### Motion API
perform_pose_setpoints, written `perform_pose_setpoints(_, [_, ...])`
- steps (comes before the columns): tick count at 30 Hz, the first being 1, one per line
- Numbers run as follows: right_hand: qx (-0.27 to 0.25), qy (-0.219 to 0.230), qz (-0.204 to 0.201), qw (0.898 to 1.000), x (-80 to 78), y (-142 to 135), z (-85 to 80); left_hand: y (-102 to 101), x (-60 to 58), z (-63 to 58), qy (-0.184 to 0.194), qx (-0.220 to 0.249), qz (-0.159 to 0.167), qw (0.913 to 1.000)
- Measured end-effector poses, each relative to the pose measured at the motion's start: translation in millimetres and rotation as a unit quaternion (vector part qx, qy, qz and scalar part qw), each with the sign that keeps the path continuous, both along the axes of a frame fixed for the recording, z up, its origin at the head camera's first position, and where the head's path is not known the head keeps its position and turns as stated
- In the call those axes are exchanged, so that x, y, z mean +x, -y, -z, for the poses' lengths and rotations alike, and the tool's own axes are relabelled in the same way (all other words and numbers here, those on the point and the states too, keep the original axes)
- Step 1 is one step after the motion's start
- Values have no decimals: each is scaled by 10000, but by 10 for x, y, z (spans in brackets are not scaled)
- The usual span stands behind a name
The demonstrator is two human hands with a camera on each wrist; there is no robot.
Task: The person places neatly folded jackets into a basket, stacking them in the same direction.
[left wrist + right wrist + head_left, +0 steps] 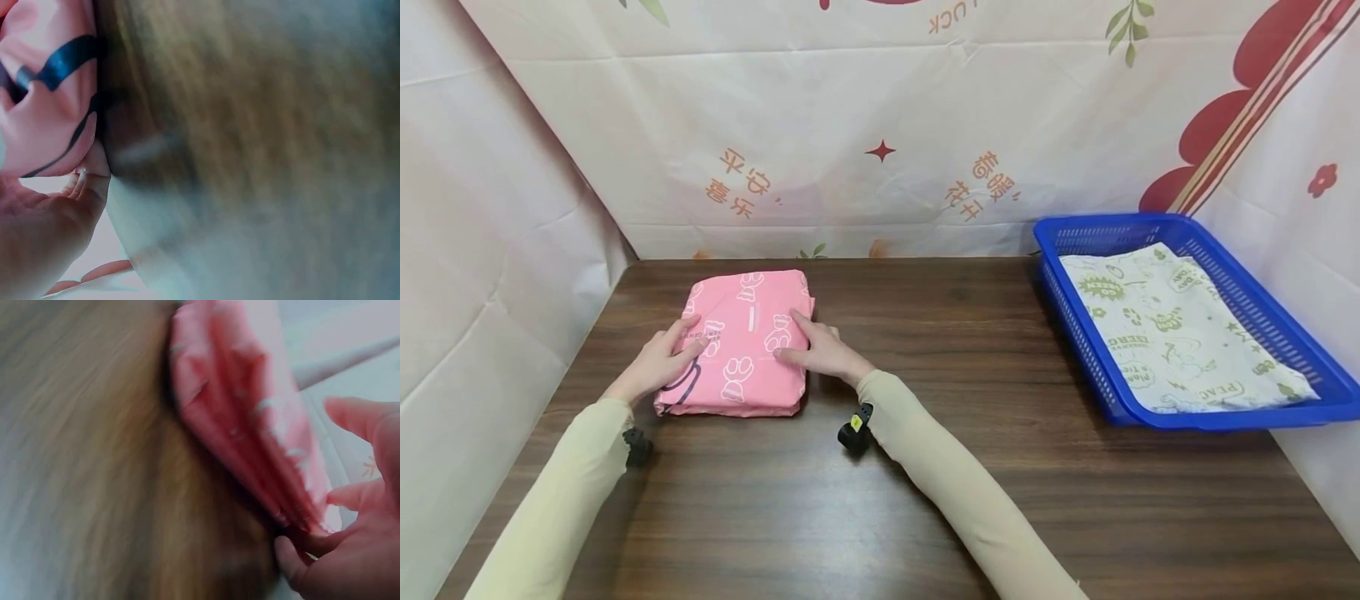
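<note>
A pink plastic mailer bag, printed with white bunny outlines and a dark curved line, lies folded into a thick flat bundle at the left of the table. My left hand holds its left edge, thumb on top and fingers down the side. In the left wrist view, those fingers tuck in at the bag's lower edge. On the opposite side, my right hand grips the right edge, with thumb and forefinger on the top face. Layered pink folds show along that side in the right wrist view, with fingertips at the bottom edge.
A blue plastic basket stands at the right of the brown wooden table. Inside it lies a white bag with green print. White printed cloth hangs behind the table and at both sides.
</note>
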State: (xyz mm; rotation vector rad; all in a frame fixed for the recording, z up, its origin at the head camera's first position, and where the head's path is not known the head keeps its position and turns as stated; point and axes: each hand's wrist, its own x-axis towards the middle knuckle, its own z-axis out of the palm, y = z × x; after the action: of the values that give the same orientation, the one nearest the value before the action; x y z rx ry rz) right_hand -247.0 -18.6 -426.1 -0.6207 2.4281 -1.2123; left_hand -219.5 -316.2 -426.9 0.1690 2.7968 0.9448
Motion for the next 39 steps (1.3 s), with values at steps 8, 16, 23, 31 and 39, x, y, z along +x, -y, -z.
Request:
perform_pose_setpoints(8, [-1385, 945, 691, 9834, -58, 18, 5, 0, -16, 2, 138, 28, 51, 9999])
perform_pose_setpoints(16, [-1620, 1147, 798, 9768, -50, 1, 10, -40, -2, -44, 364, 186, 12, 9992])
perform_pose_setpoints(23, [-442, 403, 213, 9980, -70, -98, 32, -96, 25, -37, 336, 336, 72, 9988])
perform_pose_setpoints(31, [14, -73, -199, 9998, -109, -282, 59, -170, 59, 5, 216, 1022, 222, 9943])
perform_pose_setpoints(39, [-254, -127, -342, 9990, -112, -483, 92, -276, 80, 65, 165, 1880, 327, 9815])
